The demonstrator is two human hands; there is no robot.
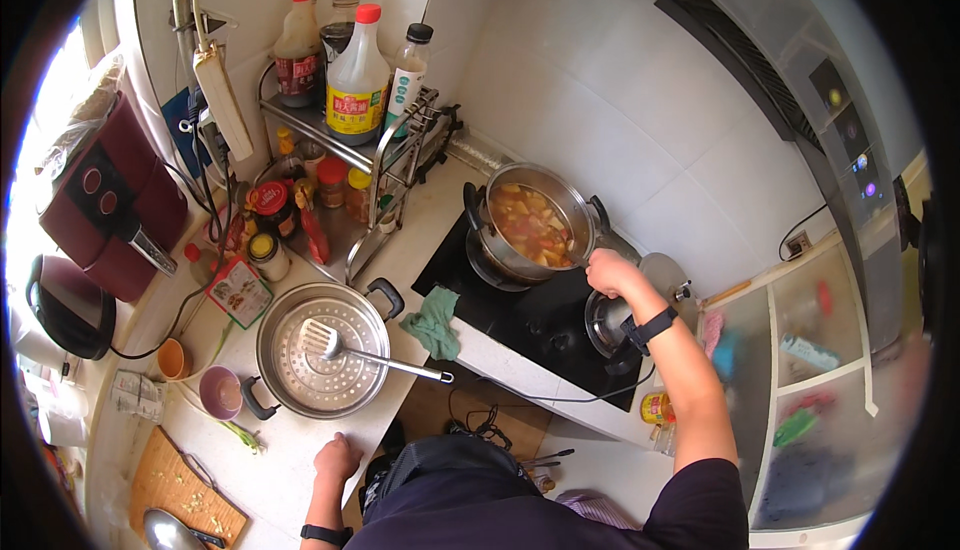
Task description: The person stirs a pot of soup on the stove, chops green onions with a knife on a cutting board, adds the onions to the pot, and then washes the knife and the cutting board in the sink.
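Observation:
My right hand (611, 272) grips the handle of a metal utensil (577, 258), which reaches over the near rim of a steel pot (581, 209). The utensil's lower end is hidden in a chunky reddish-brown stew (529, 224). The pot has two black handles and stands on the far-left burner of a black gas hob (540, 325). My left hand (337, 456) rests on the white countertop near its edge, fingers curled, with nothing visible in it. Beyond it, a slotted turner (322, 338) lies across a perforated steel steamer pan (281, 325).
A green cloth (433, 323) hangs over the counter edge. Bottles and jars fill a metal rack (315, 126). A pink bowl (220, 392), orange cup (174, 359) and scallion (246, 437) lie left. A cleaver (169, 531) rests on a cutting board (157, 467). A lid (664, 276) leans beside the hob.

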